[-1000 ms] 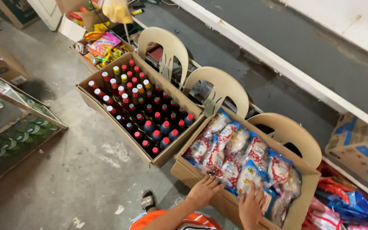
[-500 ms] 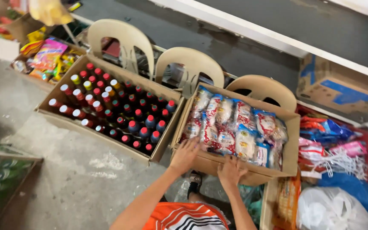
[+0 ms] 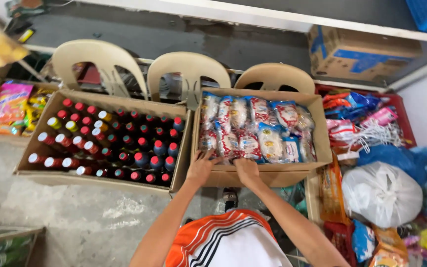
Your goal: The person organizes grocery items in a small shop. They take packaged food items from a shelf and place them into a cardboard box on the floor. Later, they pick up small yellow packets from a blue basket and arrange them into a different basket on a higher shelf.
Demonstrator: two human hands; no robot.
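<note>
A cardboard box [image 3: 317, 148] rests on a cream plastic chair and is packed with several clear food packets printed red, white and blue [image 3: 253, 128]. My left hand [image 3: 202, 166] lies on the box's near left corner, fingers spread over the rim and touching a packet. My right hand [image 3: 245, 167] rests on the near rim beside it, fingers reaching in among the packets. Whether either hand grips a packet is not visible. My orange and white striped shirt fills the bottom of the view.
A second cardboard box [image 3: 50, 175] of red-, yellow- and blue-capped bottles [image 3: 124, 138] sits to the left. Three cream chair backs [image 3: 189, 74] stand behind. Snack packets [image 3: 11, 101] lie far left; a white plastic bag [image 3: 381, 193], bagged goods and a red crate fill the right.
The view has swung right and squared up to the boxes. Both hands have slid along the packet box's near rim and now sit closer together at its left end.
</note>
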